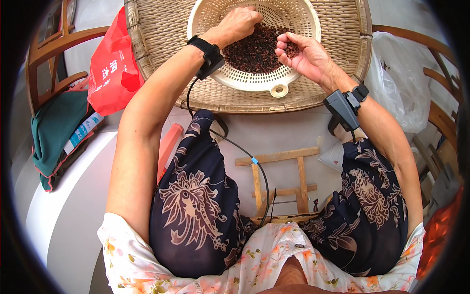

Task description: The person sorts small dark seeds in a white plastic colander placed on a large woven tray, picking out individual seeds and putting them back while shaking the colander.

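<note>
A cream plastic colander (235,81) rests on a round woven wicker tray (253,102). Inside it lies a heap of small dark red and black dried berries or peppercorns (253,55). My left hand (240,24) reaches over the colander's left side, knuckles up, its fingertips bent down near the far edge of the heap; what they touch is hidden. Palm up, my right hand (303,55) is over the colander's right rim, fingers curled around some of the reddish pieces (292,50). Each wrist wears a black strap with a small device.
A red bag (114,73) hangs left of the tray by a wooden chair (69,40). On the right, a clear plastic bag (400,84) hangs by another chair. A dark cable (235,144) runs across my lap above a wooden frame (277,160).
</note>
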`<state>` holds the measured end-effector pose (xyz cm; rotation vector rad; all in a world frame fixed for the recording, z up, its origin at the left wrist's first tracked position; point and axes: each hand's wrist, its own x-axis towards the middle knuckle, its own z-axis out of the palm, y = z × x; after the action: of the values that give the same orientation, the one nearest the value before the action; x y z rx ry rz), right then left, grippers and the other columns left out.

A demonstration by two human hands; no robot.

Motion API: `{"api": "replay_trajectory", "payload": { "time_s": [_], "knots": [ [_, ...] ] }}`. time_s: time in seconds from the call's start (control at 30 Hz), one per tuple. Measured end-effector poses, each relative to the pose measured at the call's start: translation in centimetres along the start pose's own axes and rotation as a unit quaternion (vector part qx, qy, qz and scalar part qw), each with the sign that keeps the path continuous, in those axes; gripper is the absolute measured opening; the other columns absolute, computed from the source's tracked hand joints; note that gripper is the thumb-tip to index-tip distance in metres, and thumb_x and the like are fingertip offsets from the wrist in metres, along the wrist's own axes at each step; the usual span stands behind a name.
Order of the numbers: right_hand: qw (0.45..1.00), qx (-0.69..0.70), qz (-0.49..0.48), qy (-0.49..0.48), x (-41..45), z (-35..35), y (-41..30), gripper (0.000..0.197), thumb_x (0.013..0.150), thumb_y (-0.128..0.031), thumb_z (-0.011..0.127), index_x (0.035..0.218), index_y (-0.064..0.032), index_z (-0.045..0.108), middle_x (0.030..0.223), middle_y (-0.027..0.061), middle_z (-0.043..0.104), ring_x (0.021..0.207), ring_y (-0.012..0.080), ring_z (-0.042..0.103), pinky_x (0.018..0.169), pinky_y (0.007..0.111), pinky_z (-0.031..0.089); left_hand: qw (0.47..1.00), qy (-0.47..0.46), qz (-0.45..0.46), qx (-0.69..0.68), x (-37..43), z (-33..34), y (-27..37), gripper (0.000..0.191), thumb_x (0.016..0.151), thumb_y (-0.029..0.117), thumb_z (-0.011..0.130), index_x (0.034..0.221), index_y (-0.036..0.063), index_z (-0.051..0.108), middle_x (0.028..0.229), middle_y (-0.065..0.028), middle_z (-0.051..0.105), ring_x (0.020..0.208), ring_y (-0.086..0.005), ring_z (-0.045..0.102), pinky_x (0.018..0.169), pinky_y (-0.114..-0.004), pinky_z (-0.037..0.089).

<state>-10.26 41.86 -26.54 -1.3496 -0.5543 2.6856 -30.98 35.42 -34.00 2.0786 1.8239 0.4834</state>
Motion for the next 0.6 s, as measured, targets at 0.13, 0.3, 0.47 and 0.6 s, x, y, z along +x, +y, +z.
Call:
{"api": "replay_trajectory", "payload": {
  "time_s": [0.13,0.3,0.47,0.6],
  "knots": [
    [1.0,0.005,-0.002,-0.003,0.0,-0.1,0.0,0.022,0.093,-0.015,0.052,0.093,0.0061,0.057,0.085,0.0119,0.058,0.078,0.0208,0.06,0.068,0.031,0.055,1.0,-0.003,-0.002,-0.016,0.2,-0.3,0.0,0.015,0.068,0.0,0.062,0.083,0.0033,0.061,0.082,-0.0139,0.059,0.082,-0.0338,0.061,0.072,-0.043,0.05],
    [1.0,0.01,-0.004,-0.003,0.1,0.0,0.1,0.022,0.093,-0.015,0.052,0.094,0.0063,0.057,0.086,0.0123,0.057,0.078,0.0209,0.06,0.068,0.031,0.055,1.0,0.012,-0.006,0.006,0.3,0.4,-0.1,0.014,0.067,-0.003,0.059,0.08,0.0021,0.061,0.083,-0.014,0.059,0.081,-0.0336,0.062,0.071,-0.042,0.051],
    [1.0,-0.011,-0.002,-0.012,0.0,-0.2,0.0,0.022,0.094,-0.015,0.051,0.094,0.0064,0.057,0.086,0.0126,0.058,0.079,0.0209,0.06,0.068,0.031,0.055,0.997,-0.019,0.022,0.071,0.7,0.7,0.2,0.013,0.065,-0.004,0.057,0.078,-0.0018,0.06,0.082,-0.0164,0.059,0.08,-0.0339,0.062,0.07,-0.042,0.052],
    [1.0,0.002,-0.001,-0.028,0.1,-0.2,0.0,0.022,0.093,-0.015,0.051,0.094,0.0061,0.058,0.085,0.0127,0.058,0.079,0.0211,0.06,0.068,0.032,0.055,0.995,-0.012,0.04,0.09,0.7,1.1,0.2,0.012,0.066,-0.003,0.056,0.077,-0.0015,0.06,0.082,-0.0182,0.059,0.08,-0.0334,0.062,0.069,-0.041,0.052]
  ]
}}
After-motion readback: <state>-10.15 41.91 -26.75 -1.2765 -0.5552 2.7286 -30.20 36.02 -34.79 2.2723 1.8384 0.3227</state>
